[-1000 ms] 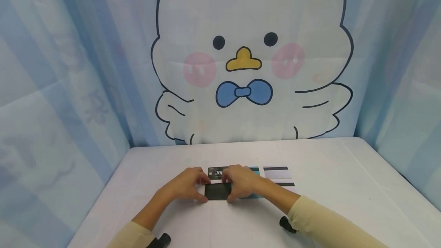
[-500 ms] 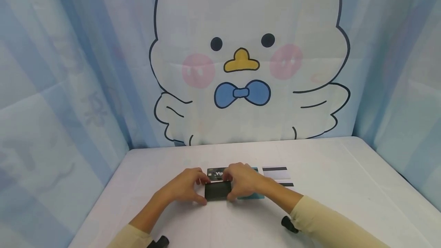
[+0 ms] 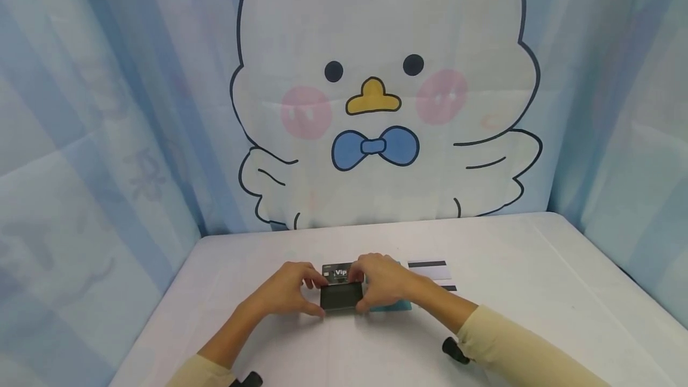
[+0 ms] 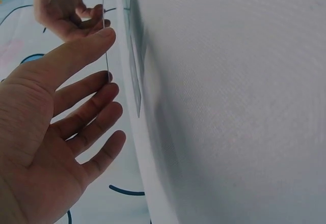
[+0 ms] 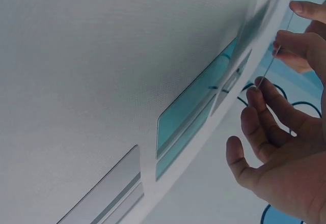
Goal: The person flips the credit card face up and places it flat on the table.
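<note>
- Pinching the left edge of the dark card (image 3: 341,297), the left hand (image 3: 290,289) sets its thumb at the lower corner and a finger at the upper; its other fingers spread free of the card.
- Between both hands, the dark card is off the tabletop (image 3: 537,267), a gap showing in both wrist views. Gripping and lifting look done; setting down is not. Its upper side looks plain; its underside is hidden from the head view, and the wrist views catch it nearly edge-on.
- Just behind it, the Vip card (image 3: 335,272) lies flat, its right end covered. Whether the dark card overlaps its front edge is hard to judge.
- Clamped on the right edge, the right hand (image 3: 383,283) mirrors the left, thumb in front, fingers behind.
- Beneath and beyond that hand, the near teal card (image 3: 395,307) shows only in part; the far teal card (image 5: 181,143) is clearer in the right wrist view. Both lie flat.
- Farthest right, the far striped card (image 3: 430,270) lies flat, and the near striped card (image 3: 448,288) is mostly behind the right wrist. These two columns appear settled.
</note>
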Motion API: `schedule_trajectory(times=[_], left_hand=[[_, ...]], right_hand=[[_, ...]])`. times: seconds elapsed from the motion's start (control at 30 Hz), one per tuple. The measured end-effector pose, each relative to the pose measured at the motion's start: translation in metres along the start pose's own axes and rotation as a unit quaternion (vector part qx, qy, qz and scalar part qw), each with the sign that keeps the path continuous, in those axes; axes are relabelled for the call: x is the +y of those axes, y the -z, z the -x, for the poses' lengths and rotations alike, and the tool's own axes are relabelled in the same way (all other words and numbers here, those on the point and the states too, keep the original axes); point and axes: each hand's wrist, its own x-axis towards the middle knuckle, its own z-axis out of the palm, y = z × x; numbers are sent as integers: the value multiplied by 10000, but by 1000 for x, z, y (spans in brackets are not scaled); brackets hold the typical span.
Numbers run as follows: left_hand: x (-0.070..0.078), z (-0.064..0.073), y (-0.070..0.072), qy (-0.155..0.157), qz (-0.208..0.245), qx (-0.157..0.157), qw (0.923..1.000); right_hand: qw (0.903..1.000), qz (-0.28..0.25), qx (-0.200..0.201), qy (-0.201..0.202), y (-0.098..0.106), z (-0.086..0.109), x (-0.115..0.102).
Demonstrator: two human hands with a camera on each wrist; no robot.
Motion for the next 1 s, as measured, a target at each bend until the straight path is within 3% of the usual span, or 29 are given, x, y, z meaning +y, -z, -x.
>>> schedule_trajectory(times=[0.27,1.0], left_hand=[[1,3,-2,40,59,93,9999],[1,1,-3,-337,67,358,9988]], right_hand=[[9999,-22,-6,158,-2,-1,-1],[9996,113,63,265,-5,-12,-15]])
